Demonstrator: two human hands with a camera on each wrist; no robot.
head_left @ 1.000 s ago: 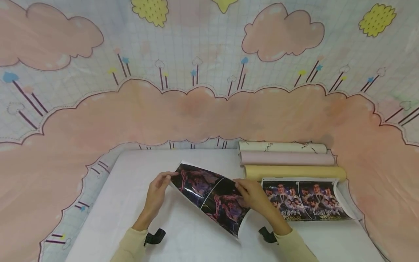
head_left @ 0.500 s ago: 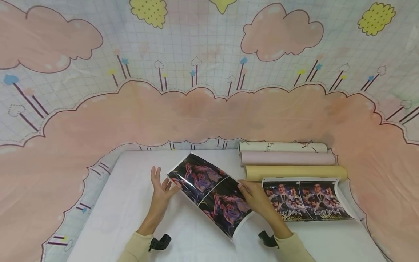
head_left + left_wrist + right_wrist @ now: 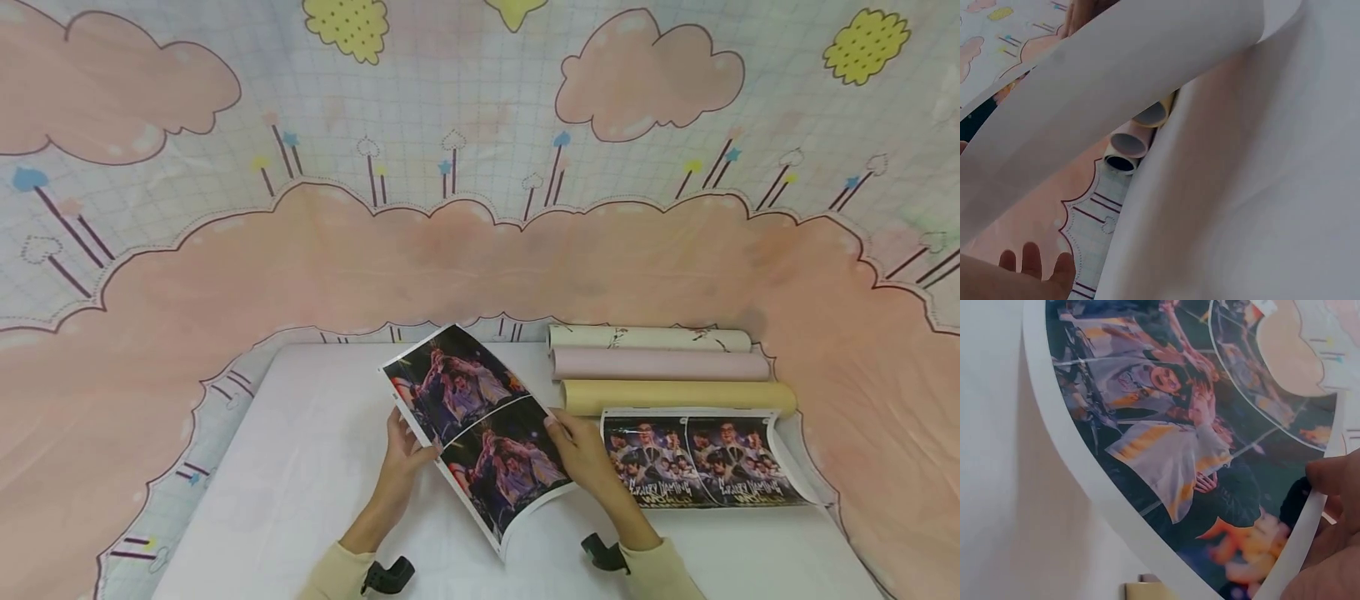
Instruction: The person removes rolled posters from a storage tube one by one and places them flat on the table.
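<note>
A glossy printed poster sheet [image 3: 480, 400], with two copies of one dark crowd picture, is held tilted over the white table. My right hand [image 3: 585, 450] pinches its right edge, thumb on the printed face. In the right wrist view the thumb [image 3: 1329, 475] lies on the sheet's white margin and the print bends. My left hand [image 3: 401, 462] is at the lower left edge, thumb overlapping the margin and fingers behind the sheet. The left wrist view shows those fingers [image 3: 1032, 259] loosely extended, apart from the sheet's white back [image 3: 1110, 100].
Another printed poster [image 3: 690, 462] lies at the right, its right end curling up. Behind it lie yellow [image 3: 675, 397], pale pink [image 3: 660, 363] and patterned white [image 3: 645, 337] paper rolls. The white table [image 3: 300, 467] meets a cartoon-cloud backdrop [image 3: 480, 267].
The sheet has turned more upright, its upper end rising. My left hand let go of the upper left corner, spread its fingers, then moved right to the lower left edge. My right hand kept its grip.
</note>
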